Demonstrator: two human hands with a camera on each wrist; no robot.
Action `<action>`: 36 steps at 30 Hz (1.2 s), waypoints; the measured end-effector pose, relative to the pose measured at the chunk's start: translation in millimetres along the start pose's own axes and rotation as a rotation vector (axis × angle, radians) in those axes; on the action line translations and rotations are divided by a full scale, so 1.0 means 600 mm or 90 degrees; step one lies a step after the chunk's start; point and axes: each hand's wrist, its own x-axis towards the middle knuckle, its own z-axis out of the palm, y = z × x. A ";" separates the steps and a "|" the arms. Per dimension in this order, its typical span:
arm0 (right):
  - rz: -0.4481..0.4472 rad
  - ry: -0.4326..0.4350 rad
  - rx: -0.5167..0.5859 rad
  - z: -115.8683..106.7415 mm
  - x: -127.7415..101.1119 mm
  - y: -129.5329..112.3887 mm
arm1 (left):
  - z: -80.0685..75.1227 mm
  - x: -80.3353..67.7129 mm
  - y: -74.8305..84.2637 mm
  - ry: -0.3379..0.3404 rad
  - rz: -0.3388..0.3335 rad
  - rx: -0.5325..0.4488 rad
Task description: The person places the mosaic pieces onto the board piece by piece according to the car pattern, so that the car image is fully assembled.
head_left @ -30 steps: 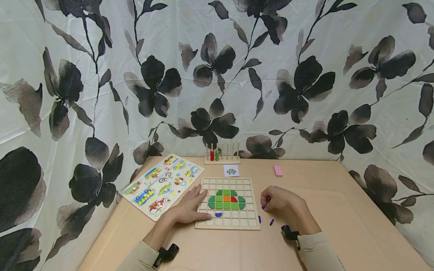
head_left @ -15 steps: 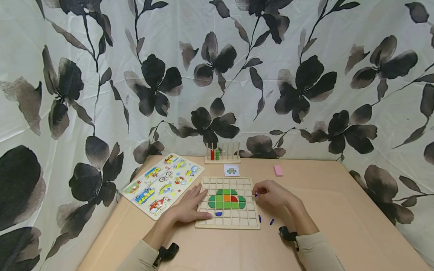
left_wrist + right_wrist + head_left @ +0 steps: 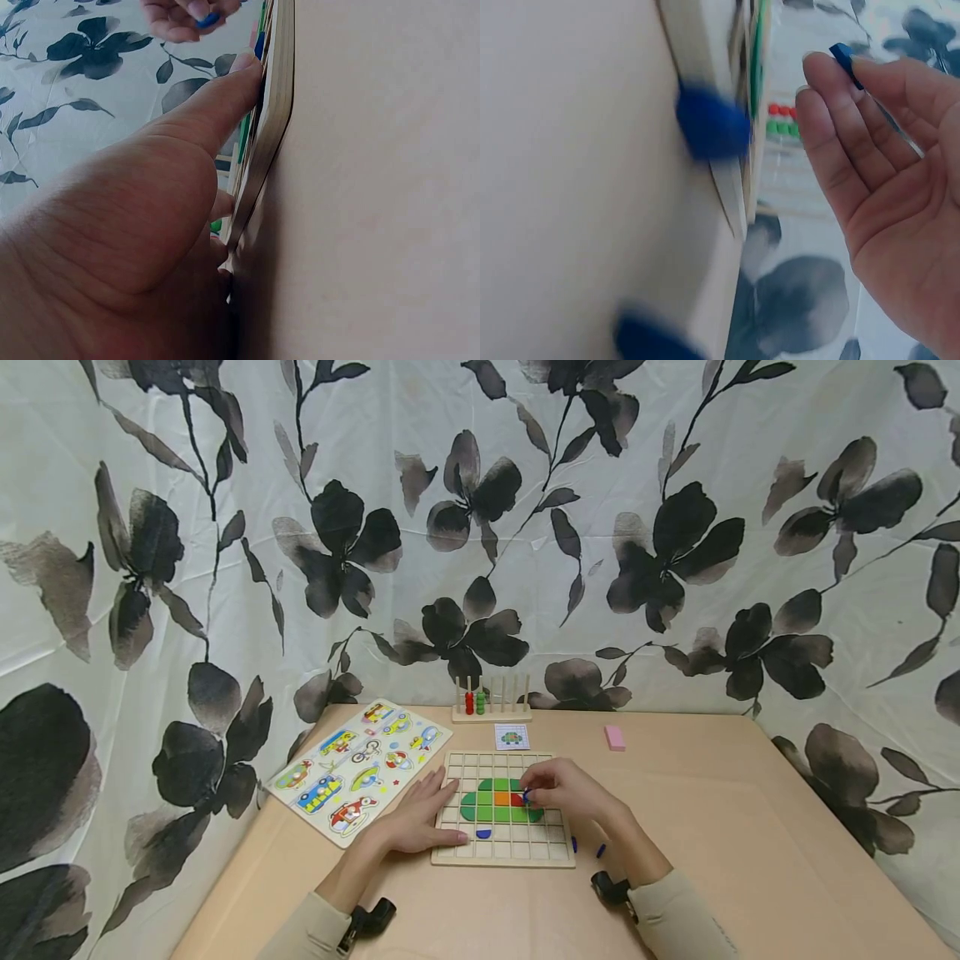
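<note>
A wooden grid board (image 3: 450,857) lies on the table, with green, orange and red tiles (image 3: 491,812) in its middle. Toward its front left sits a blue half-round tile (image 3: 483,833). My left hand (image 3: 418,814) rests at the board's left edge, fingers spread and thumb over the front left corner. Above the right part of the board, my right hand (image 3: 570,789) pinches a small blue tile (image 3: 847,66) between thumb and fingertips. Two more blue tiles are off the board: one by its right edge (image 3: 712,124), another blue tile (image 3: 601,851) farther right.
A sticker-like sheet of colourful vehicles (image 3: 360,768) lies at the left. Behind the board are a small pattern card (image 3: 512,737) and a peg rack (image 3: 491,714) with red and green beads. A pink block (image 3: 615,739) lies at the back right. Floral cloth (image 3: 570,527) hangs behind the table.
My right hand has carried the blue tile leftward from the table beside the board to over the green and red tiles. My left hand has stayed in place.
</note>
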 end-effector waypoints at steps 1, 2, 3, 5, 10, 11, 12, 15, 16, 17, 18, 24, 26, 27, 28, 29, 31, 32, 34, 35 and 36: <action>-0.001 -0.004 0.004 0.007 0.004 -0.003 | 0.000 0.000 0.000 0.000 0.001 -0.002; -0.001 -0.007 0.006 0.014 0.009 -0.006 | 0.000 0.000 0.000 -0.001 0.001 -0.003; -0.002 -0.009 0.007 0.021 0.014 -0.009 | 0.000 0.000 -0.001 -0.001 0.000 -0.005; -0.005 -0.013 0.003 0.035 0.024 -0.014 | 0.000 0.000 -0.002 -0.001 0.001 -0.006; -0.021 -0.016 -0.051 0.063 0.042 -0.027 | 0.001 -0.001 -0.003 -0.002 0.000 -0.005; -0.026 -0.016 -0.066 0.066 0.045 -0.030 | 0.001 -0.001 -0.003 -0.001 0.001 -0.005; -0.028 -0.017 -0.080 0.070 0.048 -0.032 | 0.001 -0.001 -0.003 -0.002 0.000 -0.003; -0.039 -0.022 -0.101 0.078 0.055 -0.035 | 0.002 0.000 -0.003 0.001 0.001 0.001; -0.041 -0.023 -0.105 0.080 0.057 -0.036 | 0.002 0.000 -0.003 0.001 0.001 0.002; -0.042 -0.024 -0.110 0.083 0.058 -0.037 | 0.002 0.000 -0.004 0.001 0.000 0.002; -0.041 -0.025 -0.114 0.085 0.059 -0.037 | 0.003 0.001 -0.004 0.001 0.000 0.004; -0.032 -0.028 -0.156 0.093 0.063 -0.043 | 0.003 0.002 -0.006 0.001 0.000 0.008; -0.034 -0.028 -0.168 0.096 0.064 -0.043 | 0.003 0.001 -0.006 0.001 0.000 0.007; -0.035 -0.029 -0.174 0.097 0.065 -0.042 | 0.003 0.001 -0.006 0.001 -0.001 0.007; -0.034 -0.031 -0.176 0.098 0.065 -0.042 | 0.003 0.001 -0.005 0.000 -0.001 0.006; -0.036 -0.032 -0.180 0.100 0.066 -0.042 | 0.003 0.001 -0.005 0.000 -0.003 0.005; -0.041 -0.038 -0.184 0.103 0.067 -0.042 | 0.003 0.000 -0.005 0.000 -0.004 0.003; -0.042 -0.041 -0.186 0.104 0.067 -0.041 | 0.003 0.000 -0.005 0.000 -0.004 0.002; -0.042 -0.043 -0.194 0.105 0.066 -0.042 | 0.002 0.000 -0.004 0.000 -0.004 0.002; -0.040 -0.042 -0.198 0.106 0.066 -0.042 | 0.002 0.000 -0.004 0.000 -0.005 0.003; -0.036 -0.041 -0.202 0.107 0.066 -0.042 | 0.002 0.000 -0.004 0.000 -0.004 0.004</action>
